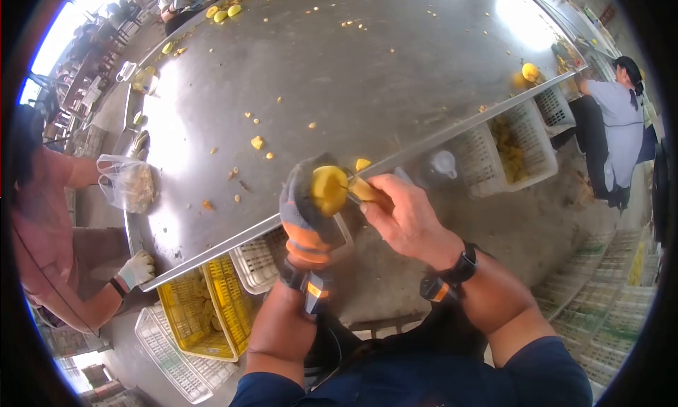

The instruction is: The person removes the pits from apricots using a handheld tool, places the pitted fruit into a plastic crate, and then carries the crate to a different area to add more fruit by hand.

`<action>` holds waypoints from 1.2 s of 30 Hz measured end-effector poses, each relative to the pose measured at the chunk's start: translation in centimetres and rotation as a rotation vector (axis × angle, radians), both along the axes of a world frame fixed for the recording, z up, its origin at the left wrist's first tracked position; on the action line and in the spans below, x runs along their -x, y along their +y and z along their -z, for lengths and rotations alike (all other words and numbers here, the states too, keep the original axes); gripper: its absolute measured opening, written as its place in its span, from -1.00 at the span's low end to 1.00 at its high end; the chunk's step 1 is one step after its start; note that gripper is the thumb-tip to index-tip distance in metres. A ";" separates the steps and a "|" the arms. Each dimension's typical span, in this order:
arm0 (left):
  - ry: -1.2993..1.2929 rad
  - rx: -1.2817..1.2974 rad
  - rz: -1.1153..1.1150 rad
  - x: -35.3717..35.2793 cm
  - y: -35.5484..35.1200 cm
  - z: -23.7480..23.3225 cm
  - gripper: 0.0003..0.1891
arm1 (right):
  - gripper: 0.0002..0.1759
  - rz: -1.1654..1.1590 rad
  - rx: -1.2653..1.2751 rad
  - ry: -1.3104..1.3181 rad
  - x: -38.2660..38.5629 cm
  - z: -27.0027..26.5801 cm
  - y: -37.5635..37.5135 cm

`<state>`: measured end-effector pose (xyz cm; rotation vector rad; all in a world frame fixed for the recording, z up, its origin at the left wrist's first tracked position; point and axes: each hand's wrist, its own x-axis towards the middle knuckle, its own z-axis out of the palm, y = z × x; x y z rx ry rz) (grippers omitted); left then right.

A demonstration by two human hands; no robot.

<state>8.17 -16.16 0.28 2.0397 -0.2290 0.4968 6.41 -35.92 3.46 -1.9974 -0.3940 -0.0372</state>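
Observation:
My left hand (305,213), in a grey and orange glove, is wrapped round a yellow fruit (329,188) near the table's front edge. The fruit's face towards me looks hollowed or cut. My bare right hand (406,216) is closed on a tool with a yellowish handle (361,189), whose metal end meets the right side of the fruit. Small yellow pieces (257,143) lie scattered on the metal table (339,89) beyond my hands.
Under the table edge stand a yellow crate (236,315) and white crates (526,142). A person (49,216) at the left has one gloved hand on the table, beside a plastic bag (131,184). Another person (618,124) stands at the right.

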 end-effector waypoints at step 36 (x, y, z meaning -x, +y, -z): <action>-0.072 -0.141 -0.024 1.5 0.5 -1.1 -0.66 | -0.69 -0.131 -0.096 0.349 2.1 0.9 1.3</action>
